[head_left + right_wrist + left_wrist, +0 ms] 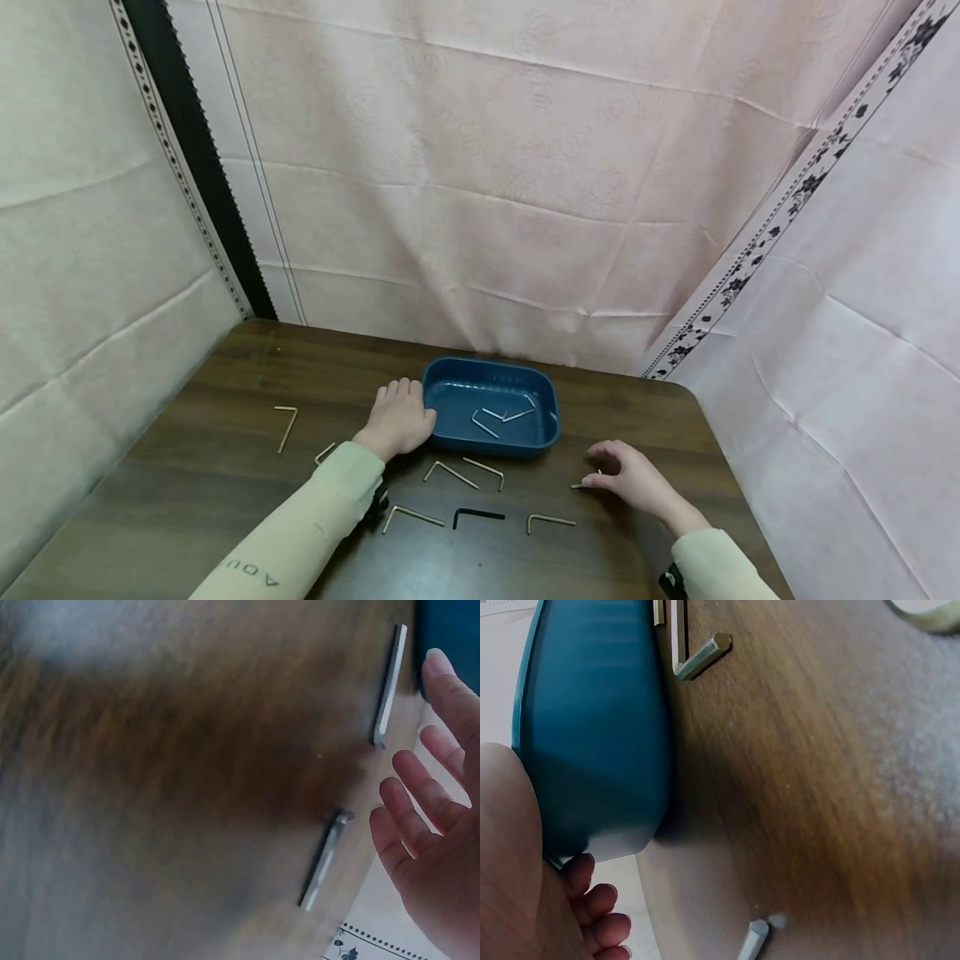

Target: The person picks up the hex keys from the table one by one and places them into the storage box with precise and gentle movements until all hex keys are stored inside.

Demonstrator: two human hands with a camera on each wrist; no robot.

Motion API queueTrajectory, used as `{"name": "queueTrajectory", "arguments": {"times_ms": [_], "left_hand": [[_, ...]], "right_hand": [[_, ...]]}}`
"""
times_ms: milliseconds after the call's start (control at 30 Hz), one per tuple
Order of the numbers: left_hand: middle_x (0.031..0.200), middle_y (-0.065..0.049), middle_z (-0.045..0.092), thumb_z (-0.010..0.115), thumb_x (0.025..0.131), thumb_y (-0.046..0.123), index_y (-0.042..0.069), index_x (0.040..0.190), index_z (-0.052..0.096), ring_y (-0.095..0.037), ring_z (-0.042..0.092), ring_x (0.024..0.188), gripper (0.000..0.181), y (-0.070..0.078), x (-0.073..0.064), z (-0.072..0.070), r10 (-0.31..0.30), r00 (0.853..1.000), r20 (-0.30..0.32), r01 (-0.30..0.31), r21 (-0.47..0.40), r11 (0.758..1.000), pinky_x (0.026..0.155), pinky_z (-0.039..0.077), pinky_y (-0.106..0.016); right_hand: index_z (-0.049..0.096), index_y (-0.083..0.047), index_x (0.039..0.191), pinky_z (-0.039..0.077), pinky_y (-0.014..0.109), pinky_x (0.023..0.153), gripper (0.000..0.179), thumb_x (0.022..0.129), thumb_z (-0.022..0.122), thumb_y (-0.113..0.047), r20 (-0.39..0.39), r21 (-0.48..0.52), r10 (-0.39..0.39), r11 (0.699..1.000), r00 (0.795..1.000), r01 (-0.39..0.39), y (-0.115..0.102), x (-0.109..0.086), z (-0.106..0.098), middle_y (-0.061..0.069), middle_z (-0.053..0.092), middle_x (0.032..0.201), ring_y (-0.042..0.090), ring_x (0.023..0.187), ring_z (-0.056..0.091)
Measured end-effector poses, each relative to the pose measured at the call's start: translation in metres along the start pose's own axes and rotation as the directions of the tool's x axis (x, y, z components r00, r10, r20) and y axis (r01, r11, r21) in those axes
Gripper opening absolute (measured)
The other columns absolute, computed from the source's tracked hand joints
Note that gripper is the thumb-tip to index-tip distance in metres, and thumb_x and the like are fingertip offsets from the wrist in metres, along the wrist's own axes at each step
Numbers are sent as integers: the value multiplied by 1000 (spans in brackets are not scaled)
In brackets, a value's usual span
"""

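My left hand [399,417] holds the left end of a blue tray [487,448], thumb over the rim and fingertips [600,901] curled by its outer end. Inside the tray lie several silver hex keys [517,416]. On the right, my right hand [633,479] hovers low over the table, thumb and forefinger apart around a hex key [577,486] that they partly hide. The right wrist view shows this hand with spread, loosely bent fingers and nothing between them. Two hex keys, one upper [391,686] and one lower [324,864], lie on the wood beside it.
In front of the tray lie several brass-coloured hex keys [551,521] and a black one [480,513]. Another hex key [288,432] is at the left, and one is partly behind the left sleeve [322,500]. Pale cloth [480,208] hangs around the wooden table [210,467].
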State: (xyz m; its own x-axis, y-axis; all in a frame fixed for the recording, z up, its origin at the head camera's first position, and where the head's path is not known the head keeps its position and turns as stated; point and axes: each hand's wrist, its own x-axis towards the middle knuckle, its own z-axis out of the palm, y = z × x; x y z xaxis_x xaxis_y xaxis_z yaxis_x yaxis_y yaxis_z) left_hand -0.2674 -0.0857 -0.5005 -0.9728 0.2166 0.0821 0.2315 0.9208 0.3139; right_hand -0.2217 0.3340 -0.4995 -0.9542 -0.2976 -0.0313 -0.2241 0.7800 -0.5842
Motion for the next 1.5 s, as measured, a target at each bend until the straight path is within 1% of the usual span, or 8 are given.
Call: {"name": "queueTrajectory", "arguments": {"times_ms": [200,300,533,700,833,1100,1300,1500], "left_hand": [[112,-15,47,45,94,33,-4,125,47,-32,40,101,49,3,-2,-4,-11,1000,18,11,-2,1000,95,30,-49],[112,-15,47,45,94,33,-4,126,47,-31,40,100,49,4,-2,-5,-16,1000,17,16,-1,1000,94,31,-49],[113,-15,47,46,94,34,-4,126,47,-31,40,101,50,3,-2,-4,-18,1000,16,18,-8,1000,94,30,-49],[114,-15,47,45,94,34,-4,126,46,-31,40,102,49,3,-2,-3,-21,1000,18,21,2,1000,95,30,-49],[114,-15,47,45,95,33,-4,127,46,-31,40,102,49,2,-2,-1,-18,1000,18,18,0,1000,95,30,-49],[114,-16,47,45,94,33,-4,126,47,-31,40,101,49,2,-1,-1,-13,1000,6,13,-11,1000,94,30,-49],[115,-16,47,45,94,34,-4,126,46,-31,40,102,49,1,-1,-1,-15,1000,10,15,-8,1000,95,30,-50],[115,-15,47,45,94,34,-3,127,46,-31,40,102,50,3,-3,-4,-24,1000,17,24,-16,1000,95,31,-50]], "right_hand": [[68,-12,107,45,40,83,44,75,81,-39,18,-70,-112,991,994,113,5,1,6,-1,62,102,19,95,55],[68,-16,102,43,38,81,42,72,83,-41,7,-106,-126,986,992,126,6,2,9,-4,59,97,17,92,50],[66,-20,95,40,41,82,31,75,82,-38,-14,-118,-70,991,997,68,9,8,13,-5,56,93,17,93,47],[66,-20,90,40,42,83,20,79,80,-30,-52,-109,-30,994,998,24,10,14,13,-3,56,91,20,92,48],[65,-19,85,38,41,80,14,81,78,-24,-73,-93,-23,996,997,16,9,17,12,-3,56,87,20,87,48],[64,-20,74,36,43,83,15,85,75,-22,-96,-128,-16,992,995,4,8,16,14,-4,53,82,20,85,48],[64,-19,75,38,43,82,15,87,72,-24,-96,-170,14,985,995,-30,9,16,14,-4,52,84,20,89,47],[62,-14,83,41,34,69,15,93,66,-25,-128,-83,55,994,990,-66,4,22,6,-4,56,77,15,72,50]]}}
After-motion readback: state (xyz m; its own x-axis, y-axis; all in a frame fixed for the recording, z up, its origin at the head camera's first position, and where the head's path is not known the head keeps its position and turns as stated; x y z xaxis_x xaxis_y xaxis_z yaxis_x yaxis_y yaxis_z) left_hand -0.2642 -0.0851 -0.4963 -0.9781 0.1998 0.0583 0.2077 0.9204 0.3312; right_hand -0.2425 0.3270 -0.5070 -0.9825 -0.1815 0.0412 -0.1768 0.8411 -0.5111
